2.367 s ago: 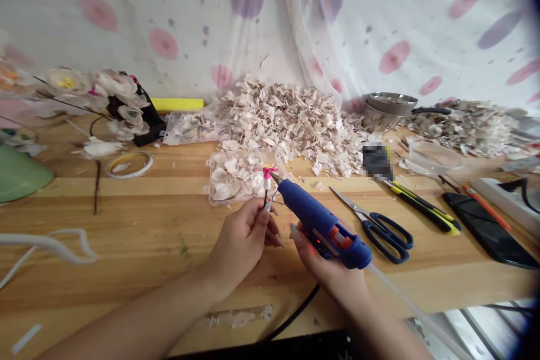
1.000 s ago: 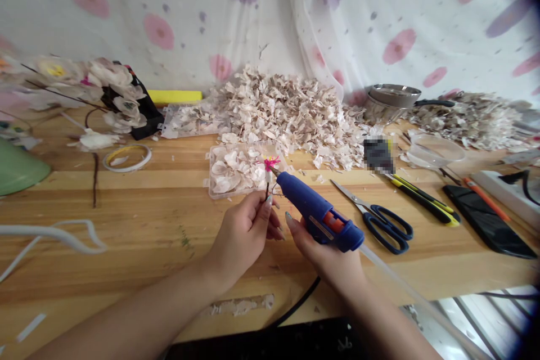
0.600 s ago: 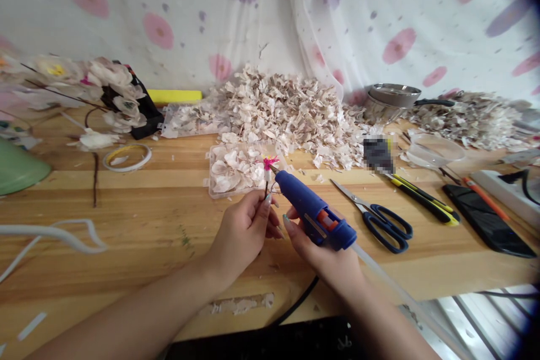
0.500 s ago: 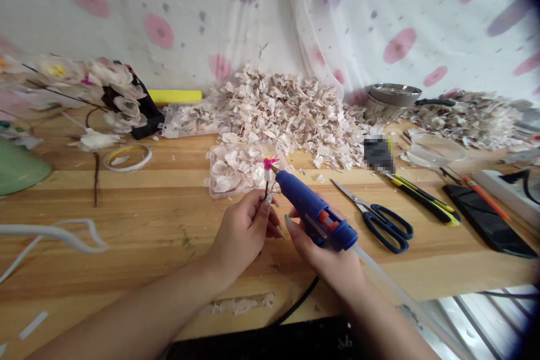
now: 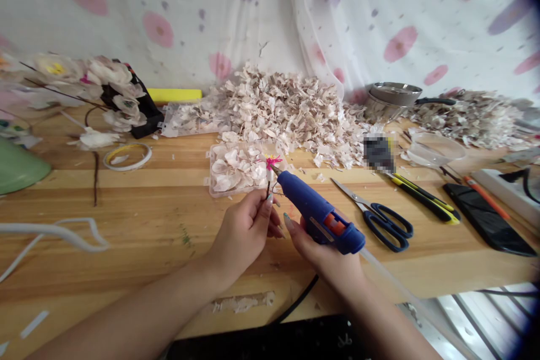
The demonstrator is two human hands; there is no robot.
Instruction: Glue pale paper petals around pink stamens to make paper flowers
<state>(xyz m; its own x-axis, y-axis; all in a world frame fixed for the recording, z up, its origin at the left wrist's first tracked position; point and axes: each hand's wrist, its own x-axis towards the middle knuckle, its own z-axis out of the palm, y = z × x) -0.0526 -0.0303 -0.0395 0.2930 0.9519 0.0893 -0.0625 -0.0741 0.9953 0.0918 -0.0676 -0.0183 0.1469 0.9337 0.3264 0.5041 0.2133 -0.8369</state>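
My left hand (image 5: 247,230) pinches a thin dark stem (image 5: 268,188) upright, topped by a pink and yellow tuft (image 5: 272,162). My right hand (image 5: 331,256) is wrapped round a blue glue gun (image 5: 310,205), whose nozzle points up and left at the base of the tuft. Whether the nozzle touches it I cannot tell. Just behind the tuft lies a clear plastic box (image 5: 212,187) with pale petals (image 5: 234,169). A clear glue stick (image 5: 390,275) trails from the back of the gun.
A large petal heap (image 5: 287,107) lies against the curtain. Scissors (image 5: 375,219), a yellow-black cutter (image 5: 426,198) and a black phone (image 5: 489,219) lie at the right. At the left are a tape roll (image 5: 127,166), made flowers (image 5: 109,76) and a white cord (image 5: 54,230).
The rear of the glue gun has swung slightly to the right and down in my right hand. The tuft has shifted a little to the right.
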